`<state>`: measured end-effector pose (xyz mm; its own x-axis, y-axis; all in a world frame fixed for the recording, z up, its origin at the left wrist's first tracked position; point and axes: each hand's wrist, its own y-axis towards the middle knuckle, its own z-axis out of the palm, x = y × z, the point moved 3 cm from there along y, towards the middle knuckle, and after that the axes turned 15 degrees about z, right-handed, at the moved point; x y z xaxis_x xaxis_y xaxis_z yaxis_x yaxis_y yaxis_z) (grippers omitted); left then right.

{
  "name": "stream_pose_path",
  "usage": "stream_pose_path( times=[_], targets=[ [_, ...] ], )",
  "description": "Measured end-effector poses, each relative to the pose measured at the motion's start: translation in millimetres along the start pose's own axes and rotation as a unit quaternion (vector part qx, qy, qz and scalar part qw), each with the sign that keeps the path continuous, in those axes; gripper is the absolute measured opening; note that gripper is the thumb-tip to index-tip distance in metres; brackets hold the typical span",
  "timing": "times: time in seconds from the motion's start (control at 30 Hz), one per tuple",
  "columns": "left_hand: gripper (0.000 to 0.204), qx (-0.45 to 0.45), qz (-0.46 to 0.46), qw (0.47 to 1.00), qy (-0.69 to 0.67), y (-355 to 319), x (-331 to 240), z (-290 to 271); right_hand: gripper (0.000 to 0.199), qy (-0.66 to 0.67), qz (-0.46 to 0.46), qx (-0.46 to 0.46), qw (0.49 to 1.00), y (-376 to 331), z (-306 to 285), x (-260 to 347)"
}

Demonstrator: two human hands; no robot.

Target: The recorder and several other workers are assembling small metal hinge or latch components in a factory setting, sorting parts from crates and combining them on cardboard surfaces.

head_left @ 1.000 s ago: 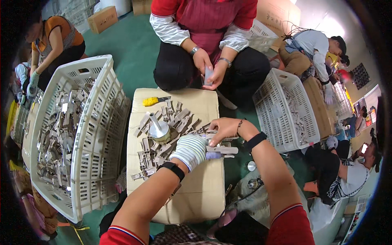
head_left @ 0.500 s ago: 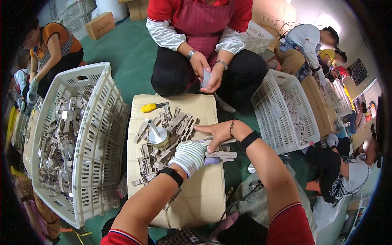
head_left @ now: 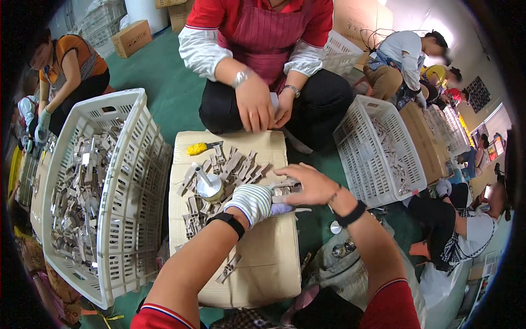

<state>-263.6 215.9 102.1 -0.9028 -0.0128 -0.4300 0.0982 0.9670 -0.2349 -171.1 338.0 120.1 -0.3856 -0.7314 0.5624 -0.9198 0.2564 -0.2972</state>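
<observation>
My left hand (head_left: 250, 204), in a striped knit glove with lilac fingertips, is closed round a few grey metal clips (head_left: 284, 189) above the cardboard's right side. Bare, my right hand (head_left: 313, 187) curves round the clips' right end, its thumb and fingers spread apart; whether the thumb touches them is hard to tell. Just left of the glove lies a pile of loose metal clips (head_left: 233, 167). Amid the pile stands a round tin (head_left: 210, 189) with an upright metal tube. One separate clip (head_left: 229, 268) lies nearer to me on the cardboard sheet (head_left: 263, 263).
A yellow-handled tool (head_left: 197, 148) lies at the cardboard's far edge. White crates with metal parts stand left (head_left: 104, 219) and right (head_left: 383, 159). Opposite sits a person in a striped apron (head_left: 260, 41). Sacking (head_left: 339, 274) lies at the lower right.
My right hand has shifted slightly right and its fingers have opened away from the clips. The person opposite has moved one hand down toward the cardboard's far edge.
</observation>
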Motion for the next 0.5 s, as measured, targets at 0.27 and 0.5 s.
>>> stream_pose_path(
  times=[0.27, 0.5],
  targets=[
    [0.058, 0.034, 0.036, 0.999, 0.021, 31, 12, 18, 0.087, -0.312, 0.05, -0.215, 0.924, -29, 37, 15],
    [0.042, 0.019, 0.048, 0.999, -0.002, 34, 12, 9, 0.069, -0.269, 0.044, -0.231, 0.934, -15, 32, 5]
  ],
)
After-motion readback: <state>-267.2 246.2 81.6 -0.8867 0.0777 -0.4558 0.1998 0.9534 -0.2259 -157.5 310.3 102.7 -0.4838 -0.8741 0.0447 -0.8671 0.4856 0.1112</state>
